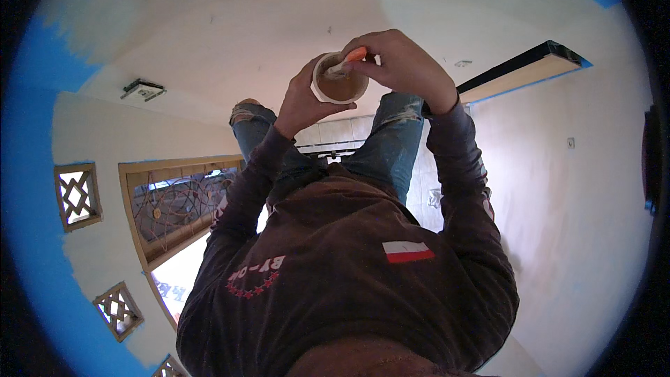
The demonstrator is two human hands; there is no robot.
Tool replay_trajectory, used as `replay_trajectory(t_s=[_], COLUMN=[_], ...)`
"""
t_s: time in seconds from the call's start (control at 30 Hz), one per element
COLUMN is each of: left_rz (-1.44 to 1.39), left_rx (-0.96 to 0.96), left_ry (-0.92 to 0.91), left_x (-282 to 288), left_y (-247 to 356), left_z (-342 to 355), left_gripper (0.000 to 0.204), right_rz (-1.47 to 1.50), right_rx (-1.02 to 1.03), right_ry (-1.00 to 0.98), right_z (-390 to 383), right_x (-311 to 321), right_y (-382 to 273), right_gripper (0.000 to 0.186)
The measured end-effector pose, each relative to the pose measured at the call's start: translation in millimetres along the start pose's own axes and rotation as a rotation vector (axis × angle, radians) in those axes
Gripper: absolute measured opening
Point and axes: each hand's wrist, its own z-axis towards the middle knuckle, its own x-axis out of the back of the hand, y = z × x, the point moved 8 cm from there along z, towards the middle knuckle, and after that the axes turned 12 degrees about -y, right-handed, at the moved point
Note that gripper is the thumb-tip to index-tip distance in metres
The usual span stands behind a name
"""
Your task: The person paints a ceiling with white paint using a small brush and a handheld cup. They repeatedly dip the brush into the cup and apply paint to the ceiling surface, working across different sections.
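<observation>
Tool with orange handle (pixel 356 54) held in the right hand (pixel 391 56), pale end inside a white cup (pixel 315 88).
The tool is slanted, handle toward the far right, pale end toward the near left; its tip cannot be told clearly. The handle is pinched between right thumb and fingers above the far right rim. The cup is gripped by the left hand (pixel 302 100), fingers wrapped round its left wall, thumb along the near edge, mouth turned toward the head camera. Open room is seen inside the near rim, above brown contents (pixel 344 89); jeans (pixel 396 129) are seen nearer the body.
</observation>
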Motion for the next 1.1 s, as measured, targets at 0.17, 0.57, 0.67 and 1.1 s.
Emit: replay_trajectory(t_s=[0.17,0.57,0.67,1.1], left_rz=[0.03,0.0,0.03,0.037], left_rx=[0.026,0.041,0.043,0.039], left_ry=[-0.012,-0.028,-0.026,0.006], left_x=[-8,-11,-10,-9], left_y=[4,-1,-5,-18], left_z=[-5,-4,-3,-6], left_gripper=[0.096,0.097,0.096,0.095], right_rz=[-0.139,-0.075,-0.016,0.468], right_rx=[0.035,0.046,-0.009,-0.269], right_ry=[-0.015,0.015,0.043,0.416], right_z=[0,1,-3,-42], right_x=[-20,-20,-14,-2], right_y=[-1,8,10,87], right_gripper=[0.023,0.023,0.022,0.02])
